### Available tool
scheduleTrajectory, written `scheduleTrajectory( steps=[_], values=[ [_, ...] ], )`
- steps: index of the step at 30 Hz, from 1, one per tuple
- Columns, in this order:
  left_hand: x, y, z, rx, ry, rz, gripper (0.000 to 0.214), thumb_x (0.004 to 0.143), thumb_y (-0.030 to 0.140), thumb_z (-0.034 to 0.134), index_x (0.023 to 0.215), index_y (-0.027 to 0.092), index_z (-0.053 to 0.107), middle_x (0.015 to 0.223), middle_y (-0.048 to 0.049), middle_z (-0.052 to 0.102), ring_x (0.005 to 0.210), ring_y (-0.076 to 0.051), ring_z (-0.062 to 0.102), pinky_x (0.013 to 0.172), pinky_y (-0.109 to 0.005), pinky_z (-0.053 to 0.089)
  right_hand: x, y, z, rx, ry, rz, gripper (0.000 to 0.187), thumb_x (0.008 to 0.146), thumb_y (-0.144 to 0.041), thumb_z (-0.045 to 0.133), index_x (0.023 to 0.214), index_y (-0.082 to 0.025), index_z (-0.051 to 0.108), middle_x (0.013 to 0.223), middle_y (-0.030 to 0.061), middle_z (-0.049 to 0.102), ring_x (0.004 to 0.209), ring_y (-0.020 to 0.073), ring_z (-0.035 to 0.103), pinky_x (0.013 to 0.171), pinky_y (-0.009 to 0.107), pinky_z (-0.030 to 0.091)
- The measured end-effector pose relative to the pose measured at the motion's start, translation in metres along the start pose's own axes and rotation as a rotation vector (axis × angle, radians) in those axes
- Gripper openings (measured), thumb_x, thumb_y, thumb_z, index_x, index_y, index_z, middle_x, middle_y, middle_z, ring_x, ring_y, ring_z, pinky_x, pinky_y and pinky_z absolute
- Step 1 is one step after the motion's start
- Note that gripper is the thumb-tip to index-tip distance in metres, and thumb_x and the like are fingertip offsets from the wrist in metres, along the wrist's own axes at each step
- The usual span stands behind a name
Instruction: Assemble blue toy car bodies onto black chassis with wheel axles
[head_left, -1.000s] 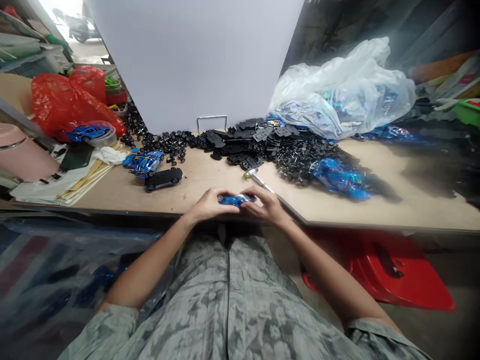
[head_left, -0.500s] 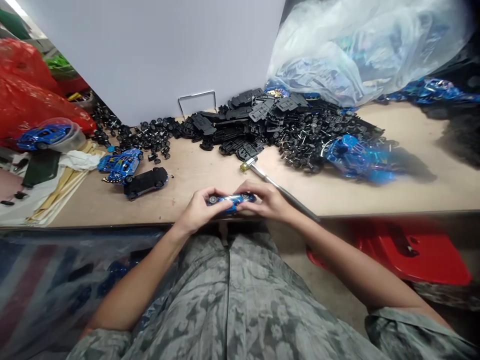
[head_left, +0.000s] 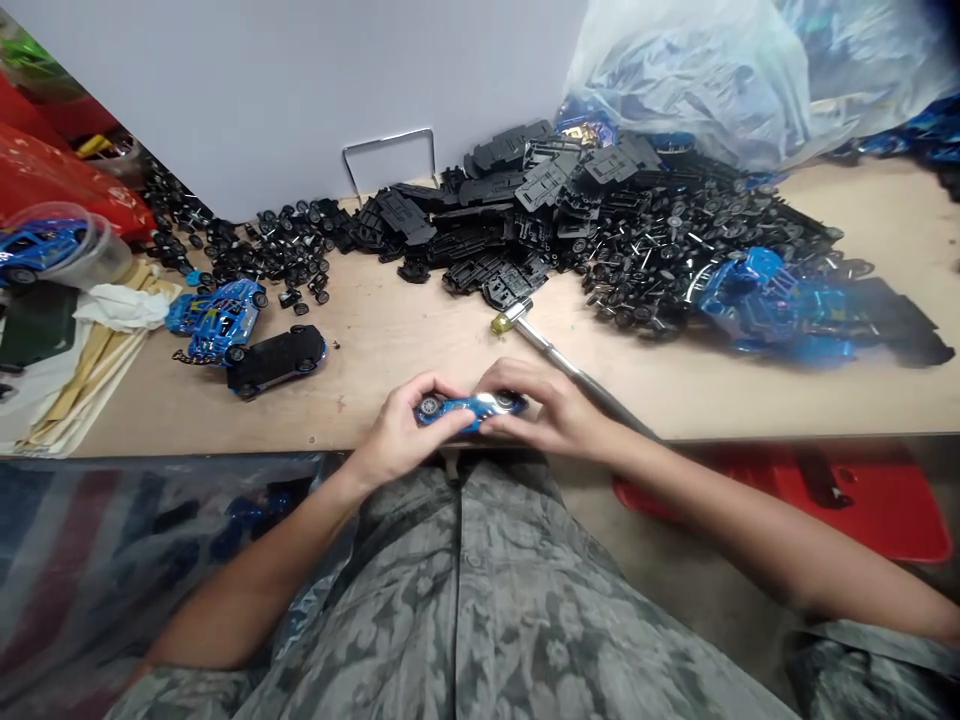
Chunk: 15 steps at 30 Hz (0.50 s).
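Observation:
A shiny blue toy car (head_left: 472,411) is held on its side near the table's front edge, wheels facing away from me. My left hand (head_left: 409,425) is closed around its left end, thumb on the body. My right hand (head_left: 536,405) grips the other end between thumb and fingers. Just beyond the right hand lies a small hammer (head_left: 555,355) with a yellowish tip and metal handle. To the left, a toy car turned black underside up (head_left: 277,360) rests beside blue toy cars (head_left: 219,318).
Black chassis plates (head_left: 517,210) are heaped at the back, with wheel-and-axle pieces (head_left: 660,270) to their right. Blue car shells (head_left: 772,305) lie at right. Behind stands a clear plastic bag (head_left: 697,80). A plastic tub (head_left: 105,250) sits at left; a red stool (head_left: 892,500) is below the table.
My view has shifted slightly, so the table's contents appear moved. Both hands still grip the toy car; the right hand sits a little farther right along it, showing more of its side.

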<state>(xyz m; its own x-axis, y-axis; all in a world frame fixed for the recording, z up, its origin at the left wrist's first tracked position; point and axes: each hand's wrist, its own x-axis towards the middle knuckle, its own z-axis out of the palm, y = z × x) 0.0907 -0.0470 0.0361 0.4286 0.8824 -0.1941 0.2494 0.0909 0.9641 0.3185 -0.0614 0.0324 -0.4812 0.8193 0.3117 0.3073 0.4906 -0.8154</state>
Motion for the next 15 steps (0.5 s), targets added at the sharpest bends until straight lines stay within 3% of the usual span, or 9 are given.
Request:
scheduleTrajectory(
  steps=[8, 15],
  values=[
    [-0.004, -0.01, 0.005, -0.208, 0.074, 0.142, 0.019, 0.082, 0.028, 0.079, 0.092, 0.017, 0.066, 0.096, -0.0064, 0.072, 0.095, -0.019, 0.067, 0.088, -0.028, 0.052, 0.004, -0.004, -0.005, -0.019, -0.053, 0.002, 0.027, 0.099, -0.038, 0.066, 0.113, -0.015, 0.07, 0.097, 0.0089, 0.073, 0.088, 0.019, 0.068, 0.079, 0.031, 0.055],
    [-0.005, -0.017, 0.007, -0.208, 0.066, 0.164, 0.016, 0.085, 0.025, 0.076, 0.092, 0.017, 0.065, 0.094, -0.0049, 0.07, 0.091, -0.018, 0.066, 0.085, -0.029, 0.052, 0.003, -0.004, -0.002, 0.018, -0.049, -0.048, 0.026, 0.1, -0.03, 0.065, 0.121, -0.016, 0.069, 0.095, 0.0089, 0.071, 0.087, 0.019, 0.067, 0.077, 0.031, 0.054]
  ],
)
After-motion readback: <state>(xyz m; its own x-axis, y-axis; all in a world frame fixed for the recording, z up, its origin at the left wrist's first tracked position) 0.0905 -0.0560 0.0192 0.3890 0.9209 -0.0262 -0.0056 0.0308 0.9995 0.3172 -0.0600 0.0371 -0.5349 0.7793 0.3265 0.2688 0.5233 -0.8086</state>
